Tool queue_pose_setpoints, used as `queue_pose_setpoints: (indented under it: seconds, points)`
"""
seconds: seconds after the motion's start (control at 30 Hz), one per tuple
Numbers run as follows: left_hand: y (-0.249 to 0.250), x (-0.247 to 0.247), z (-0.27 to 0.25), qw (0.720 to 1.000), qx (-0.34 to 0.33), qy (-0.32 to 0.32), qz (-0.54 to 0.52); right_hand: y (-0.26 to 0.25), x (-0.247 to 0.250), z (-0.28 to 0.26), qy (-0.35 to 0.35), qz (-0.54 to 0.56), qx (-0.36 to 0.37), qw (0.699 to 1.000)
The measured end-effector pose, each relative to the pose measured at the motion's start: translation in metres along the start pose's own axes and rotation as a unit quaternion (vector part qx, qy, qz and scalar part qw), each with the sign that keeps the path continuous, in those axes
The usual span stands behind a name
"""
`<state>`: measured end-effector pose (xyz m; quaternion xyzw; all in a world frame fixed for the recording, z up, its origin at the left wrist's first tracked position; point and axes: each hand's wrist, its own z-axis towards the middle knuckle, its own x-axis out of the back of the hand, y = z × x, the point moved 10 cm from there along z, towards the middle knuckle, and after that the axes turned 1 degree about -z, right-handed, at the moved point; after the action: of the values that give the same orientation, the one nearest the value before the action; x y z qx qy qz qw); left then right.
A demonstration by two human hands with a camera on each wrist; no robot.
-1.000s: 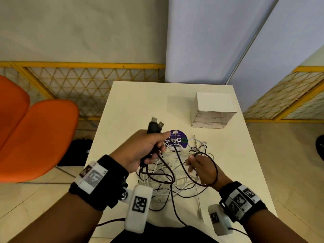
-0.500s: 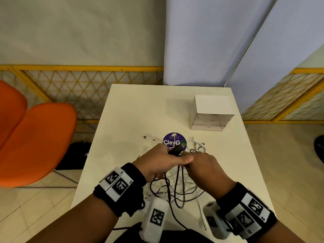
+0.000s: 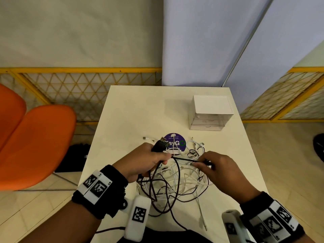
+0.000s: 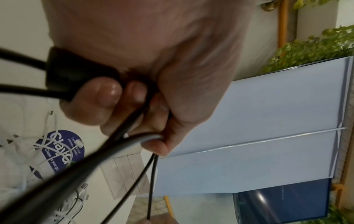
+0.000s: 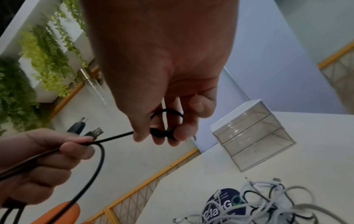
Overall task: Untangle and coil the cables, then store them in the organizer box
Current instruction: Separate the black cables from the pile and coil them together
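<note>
A black USB cable [image 3: 177, 174] is gripped tight in the left hand [image 3: 145, 161], w/ two plugs poking out on top. Its thin end is pinched by the right hand [image 3: 220, 170]. Below both hands, a messy pile of white cables [image 3: 185, 178] is spread on the white table [image 3: 140, 109]. The organizer box [image 3: 210, 112] is seen far back on the right, well apart from the pile

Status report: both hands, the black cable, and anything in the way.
Left hand grips black cable near its USB plugs. Right hand pinches same cable, taut between hands. White cables tangled beneath. Organizer box shut.
</note>
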<state>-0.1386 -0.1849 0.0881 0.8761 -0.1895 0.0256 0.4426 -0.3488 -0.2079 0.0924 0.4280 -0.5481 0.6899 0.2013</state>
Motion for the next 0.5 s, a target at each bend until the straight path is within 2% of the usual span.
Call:
queue_pose_setpoints:
  seconds: [0.13, 0.23, 0.3, 0.37, 0.5]
  points:
    - [-0.001, 0.005, -0.004, 1.0, -0.004, 0.0, -0.006, -0.003, 0.007, -0.012, 0.013, -0.016, 0.019, 1.0]
    - [-0.002, 0.01, -0.006, 1.0, -0.002, 0.017, -0.022, -0.02, 0.026, -0.021, 0.08, -0.024, 0.079, 0.993]
    - [-0.001, 0.015, -0.007, 0.999, -0.001, 0.032, -0.034, -0.028, 0.039, -0.026, 0.132, -0.037, 0.094, 0.986]
    - [0.002, 0.018, -0.007, 0.998, -0.006, 0.042, -0.041, -0.033, 0.041, -0.028, 0.143, -0.07, 0.092, 0.983]
    - [0.009, 0.02, -0.008, 0.997, -0.027, 0.069, -0.028, -0.026, 0.031, -0.026, 0.123, -0.152, 0.035, 0.98]
